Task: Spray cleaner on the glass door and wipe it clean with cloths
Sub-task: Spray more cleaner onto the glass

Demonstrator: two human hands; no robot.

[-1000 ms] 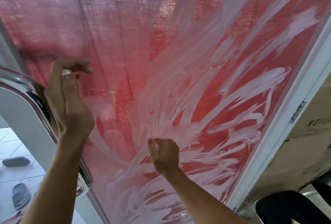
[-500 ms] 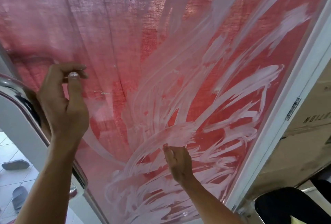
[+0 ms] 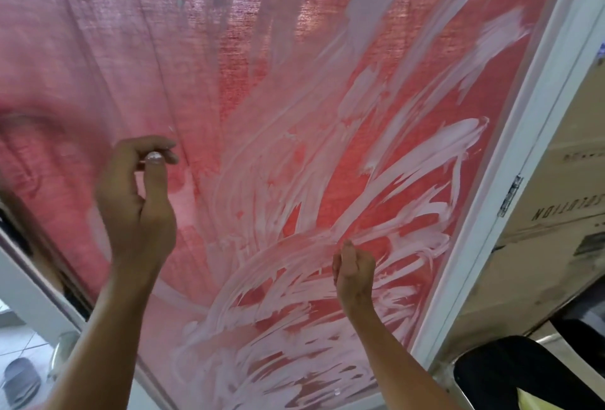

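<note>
The left hand [image 3: 137, 210] has its fingers curled, thumb tip meeting fingertips, with nothing seen between them. The right hand [image 3: 353, 270] presses straight fingers to the glass door [image 3: 327, 147], which fills the view, smeared with white cleaner [image 3: 409, 177] before a red curtain [image 3: 98, 49].

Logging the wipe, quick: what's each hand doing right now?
Left hand: fingers curled, thumb to fingertip, no cloth visible.
Right hand: fingers straight against the smeared glass door, holding nothing.
</note>
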